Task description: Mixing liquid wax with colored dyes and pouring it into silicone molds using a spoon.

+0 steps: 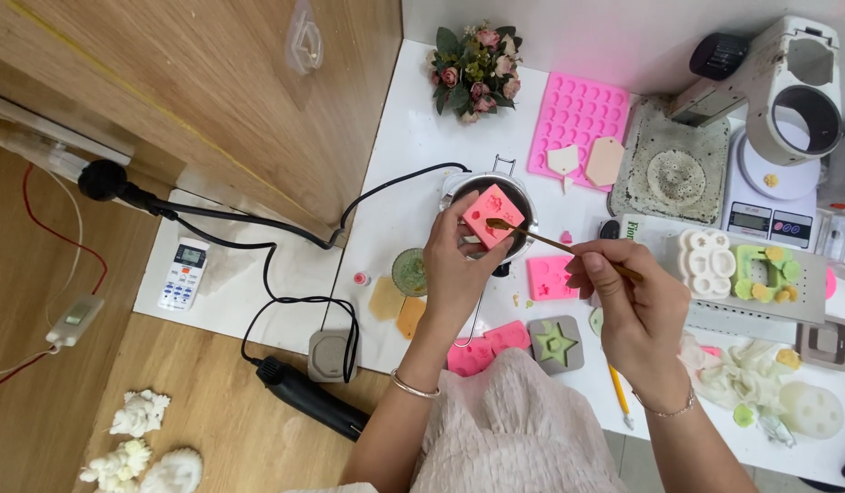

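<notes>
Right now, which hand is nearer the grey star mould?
Right. The right hand hangs just right of the grey star mould, holding a thin stick. The left hand is up-left, gripping a small pink mould.

A bunch of pink flowers (475, 71) is standing at the top centre. A large pink tray mould (576, 114) is lying to its right. A white remote control (185, 272) is resting at left, and a grey star mould (556, 343) is sitting at lower centre.

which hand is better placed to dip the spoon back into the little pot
Right. The right hand already holds the thin spoon, its tip over the pink mould directly above the dark pot. The left hand is busy gripping that mould.
</notes>
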